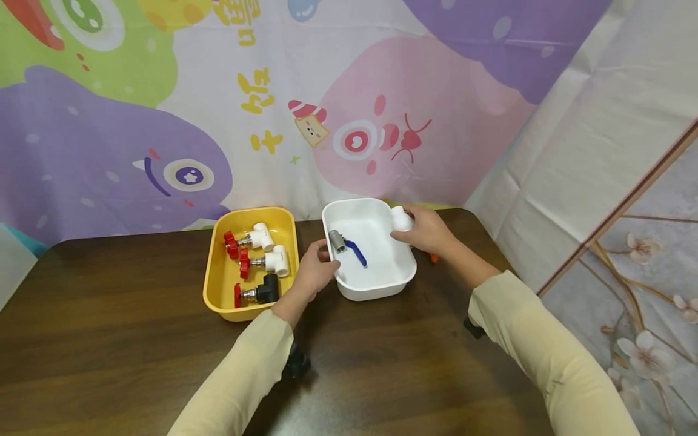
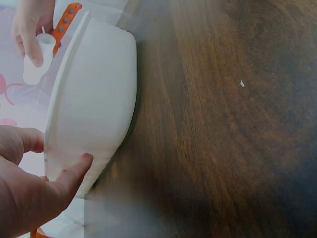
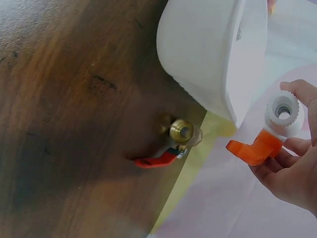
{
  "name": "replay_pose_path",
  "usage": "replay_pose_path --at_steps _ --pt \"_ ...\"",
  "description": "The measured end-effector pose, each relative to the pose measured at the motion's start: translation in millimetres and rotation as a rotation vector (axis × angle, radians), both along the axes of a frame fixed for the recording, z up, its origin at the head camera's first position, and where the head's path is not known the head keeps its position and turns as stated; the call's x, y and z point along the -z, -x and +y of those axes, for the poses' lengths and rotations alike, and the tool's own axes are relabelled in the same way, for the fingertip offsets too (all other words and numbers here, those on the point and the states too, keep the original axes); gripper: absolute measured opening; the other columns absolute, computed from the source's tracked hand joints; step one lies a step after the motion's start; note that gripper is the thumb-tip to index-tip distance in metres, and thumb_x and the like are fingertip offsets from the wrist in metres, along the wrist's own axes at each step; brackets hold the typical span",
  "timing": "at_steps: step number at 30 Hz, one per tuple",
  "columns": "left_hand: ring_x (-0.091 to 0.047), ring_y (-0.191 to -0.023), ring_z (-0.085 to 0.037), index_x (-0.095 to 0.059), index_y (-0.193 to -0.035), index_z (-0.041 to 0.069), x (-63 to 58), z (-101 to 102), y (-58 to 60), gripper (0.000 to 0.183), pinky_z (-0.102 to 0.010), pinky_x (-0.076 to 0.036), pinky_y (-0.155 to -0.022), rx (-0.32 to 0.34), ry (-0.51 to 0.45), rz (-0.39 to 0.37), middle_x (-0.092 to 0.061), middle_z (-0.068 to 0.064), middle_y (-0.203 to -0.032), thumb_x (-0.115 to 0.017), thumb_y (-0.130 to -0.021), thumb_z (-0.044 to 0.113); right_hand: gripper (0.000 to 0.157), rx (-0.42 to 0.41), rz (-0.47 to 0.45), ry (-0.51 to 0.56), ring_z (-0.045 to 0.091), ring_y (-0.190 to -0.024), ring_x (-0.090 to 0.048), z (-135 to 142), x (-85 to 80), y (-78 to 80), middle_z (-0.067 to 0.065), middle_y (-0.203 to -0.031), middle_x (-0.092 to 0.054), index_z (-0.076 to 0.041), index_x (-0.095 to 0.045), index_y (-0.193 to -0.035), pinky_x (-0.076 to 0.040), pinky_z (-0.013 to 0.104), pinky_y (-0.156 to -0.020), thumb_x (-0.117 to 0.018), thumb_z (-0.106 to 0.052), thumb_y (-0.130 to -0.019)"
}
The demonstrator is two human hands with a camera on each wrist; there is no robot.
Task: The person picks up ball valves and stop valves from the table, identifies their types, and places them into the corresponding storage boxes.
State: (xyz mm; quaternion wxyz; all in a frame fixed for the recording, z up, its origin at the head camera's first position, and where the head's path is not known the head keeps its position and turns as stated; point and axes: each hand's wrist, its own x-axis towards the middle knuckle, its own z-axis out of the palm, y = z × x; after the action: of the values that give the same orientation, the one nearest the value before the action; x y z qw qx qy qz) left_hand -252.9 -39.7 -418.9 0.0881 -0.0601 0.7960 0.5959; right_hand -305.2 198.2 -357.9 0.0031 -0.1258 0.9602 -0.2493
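My right hand (image 1: 429, 231) holds a white plastic ball valve (image 3: 282, 119) with an orange handle (image 3: 255, 148), over the right rim of a white tub (image 1: 377, 292). The valve's round threaded opening shows in the right wrist view. On the tub's left rim my left hand (image 1: 314, 270) has its grip, thumb at the inner side and fingers along the outer wall. Inside the tub lies a metal ball valve (image 1: 337, 241) with a blue lever (image 1: 356, 253).
A brass ball valve (image 3: 184, 132) with a red lever (image 3: 157, 159) lies on the table just right of the tub. To the left stands a yellow tub (image 1: 214, 289) holding two white tee valves (image 1: 277, 261) and a black one (image 1: 268, 289), all with red knobs. A printed cloth (image 1: 305, 72) hangs behind.
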Motion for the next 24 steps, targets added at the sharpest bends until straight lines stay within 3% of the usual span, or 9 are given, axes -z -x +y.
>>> replay_pose_path --at_steps 10,24 --pt "-0.058 -0.099 -0.028 -0.032 -0.142 0.006 0.1 1 0.8 0.059 -0.033 -0.057 -0.079 0.001 -0.009 -0.004 -0.049 -0.02 -0.126 -0.057 -0.089 0.007 0.061 -0.009 -0.036 0.02 0.027 -0.1 -0.056 -17 -3.5 4.7 0.014 -0.117 -0.06 -0.002 -0.051 -0.127 -0.053 0.042 -0.087 -0.071 -0.034 -0.079" --pt "-0.057 -0.1 -0.029 -0.031 -0.142 0.006 -3.3 1 -1.7 0.06 -0.034 -0.057 -0.08 0.002 -0.01 -0.007 -0.048 -0.02 -0.126 -0.058 -0.089 0.007 0.068 -0.017 -0.006 0.009 0.028 -0.103 -0.056 -37 0.1 7.4 0.019 -0.119 -0.06 0.002 -0.049 -0.13 -0.051 0.041 -0.089 -0.072 -0.033 -0.077"
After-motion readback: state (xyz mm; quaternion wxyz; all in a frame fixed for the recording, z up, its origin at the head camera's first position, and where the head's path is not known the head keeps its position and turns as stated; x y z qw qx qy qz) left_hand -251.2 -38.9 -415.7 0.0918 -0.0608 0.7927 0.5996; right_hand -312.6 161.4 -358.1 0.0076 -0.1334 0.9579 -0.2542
